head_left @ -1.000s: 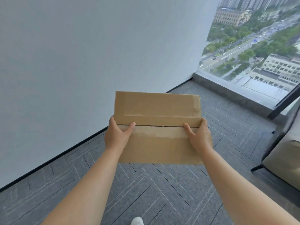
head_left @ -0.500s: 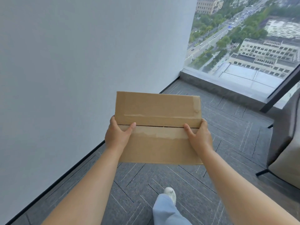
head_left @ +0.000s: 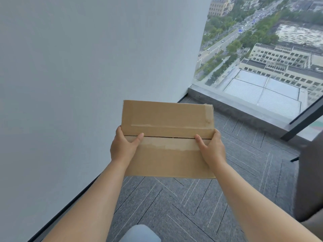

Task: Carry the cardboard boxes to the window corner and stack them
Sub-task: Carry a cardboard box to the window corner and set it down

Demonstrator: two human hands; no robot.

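Grey carpet (head_left: pixel 174 206) in a herringbone pattern runs beneath both hands toward a corner where a plain pale wall (head_left: pixel 87 67) meets a tall window (head_left: pixel 262 49) that looks down on streets and rooftops. A person holds one cardboard box (head_left: pixel 167 117) out in front, off the floor, between the left hand (head_left: pixel 122 147) and the right hand (head_left: pixel 214 151). Each hand is clamped on a short side of the box. The thumb lies on the top face by the seam between the two flaps, and the other fingers go round the edge out of sight. Strips of clear tape show along the flaps. Beyond the hands, past the box, a low grey sill (head_left: pixel 236 109) runs under the glass. A black skirting strip (head_left: pixel 70 203) follows the foot of the wall, left of the left hand. Right of the right hand, a dark chair (head_left: pixel 307 180) shows blurred at the picture's edge. Below the forearms, a knee (head_left: pixel 139 233) in pale blue cloth shows.
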